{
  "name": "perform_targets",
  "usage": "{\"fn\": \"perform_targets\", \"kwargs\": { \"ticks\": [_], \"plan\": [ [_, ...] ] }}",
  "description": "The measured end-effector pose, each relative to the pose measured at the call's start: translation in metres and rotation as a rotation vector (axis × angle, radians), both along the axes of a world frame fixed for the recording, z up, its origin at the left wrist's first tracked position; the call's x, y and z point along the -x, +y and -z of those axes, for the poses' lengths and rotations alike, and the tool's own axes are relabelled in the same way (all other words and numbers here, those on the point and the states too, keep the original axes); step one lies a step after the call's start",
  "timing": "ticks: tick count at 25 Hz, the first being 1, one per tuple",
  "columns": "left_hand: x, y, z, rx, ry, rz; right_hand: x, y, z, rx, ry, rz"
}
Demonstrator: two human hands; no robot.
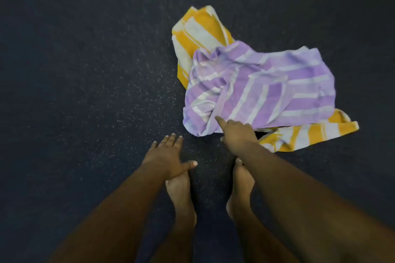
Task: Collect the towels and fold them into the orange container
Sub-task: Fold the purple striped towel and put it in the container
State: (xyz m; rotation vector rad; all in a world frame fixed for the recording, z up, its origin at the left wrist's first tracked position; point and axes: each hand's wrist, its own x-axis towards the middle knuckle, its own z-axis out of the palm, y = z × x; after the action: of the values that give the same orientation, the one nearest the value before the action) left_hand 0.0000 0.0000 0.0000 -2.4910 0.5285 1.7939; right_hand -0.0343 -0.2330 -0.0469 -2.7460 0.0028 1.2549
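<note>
- Two hands: left hand [166, 156] hovers flat, fingers straight and spread, holding nothing.
- Right hand [237, 134] reaches out, forefinger extended onto the purple towel's near edge; other fingers hidden.
- Two striped towels crumpled on the dark floor [85, 70]: purple towel [263, 89] atop yellow towel [198, 28].

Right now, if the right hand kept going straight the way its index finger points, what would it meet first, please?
The right hand would meet the purple striped towel first; its fingertip already looks on or just above the near edge, though depth is unclear.
</note>
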Motion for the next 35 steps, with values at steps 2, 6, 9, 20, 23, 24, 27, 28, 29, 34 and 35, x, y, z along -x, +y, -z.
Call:
{"fn": "perform_targets", "kwargs": {
  "ticks": [2, 6, 9, 20, 23, 24, 27, 28, 29, 34, 35],
  "plan": [
    [-0.003, 0.003, 0.031, -0.025, 0.012, 0.007, -0.015, -0.002, 0.035, 0.069, -0.080, -0.075],
    [-0.007, 0.010, 0.064, -0.062, 0.028, -0.010, -0.033, -0.003, 0.069, 0.191, -0.084, -0.124],
    [-0.010, 0.009, 0.044, -0.064, 0.009, -0.028, -0.030, -0.009, 0.050, 0.199, -0.070, -0.112],
    [-0.055, -0.062, -0.340, -0.018, -0.131, -0.054, -0.031, -0.055, -0.349, -0.081, -0.098, 0.361],
    [-0.064, -0.093, -0.483, 0.046, -0.292, -0.073, -0.044, -0.080, -0.490, -0.091, -0.198, 0.448],
    [-0.068, -0.102, -0.520, 0.084, -0.345, -0.081, -0.051, -0.088, -0.529, -0.093, -0.252, 0.473],
    [-0.091, -0.124, -0.596, 0.163, -0.474, -0.048, -0.080, -0.117, -0.622, -0.074, -0.386, 0.495],
    [-0.105, -0.130, -0.617, 0.183, -0.516, -0.025, -0.091, -0.128, -0.648, -0.060, -0.441, 0.479],
    [-0.121, -0.135, -0.631, 0.193, -0.548, -0.008, -0.102, -0.139, -0.666, -0.049, -0.486, 0.472],
    [-0.242, -0.170, -0.687, 0.245, -0.717, 0.036, -0.197, -0.191, -0.735, -0.002, -0.689, 0.573],
    [-0.267, -0.178, -0.696, 0.256, -0.743, 0.059, -0.217, -0.198, -0.745, 0.008, -0.712, 0.589]
  ]
}}
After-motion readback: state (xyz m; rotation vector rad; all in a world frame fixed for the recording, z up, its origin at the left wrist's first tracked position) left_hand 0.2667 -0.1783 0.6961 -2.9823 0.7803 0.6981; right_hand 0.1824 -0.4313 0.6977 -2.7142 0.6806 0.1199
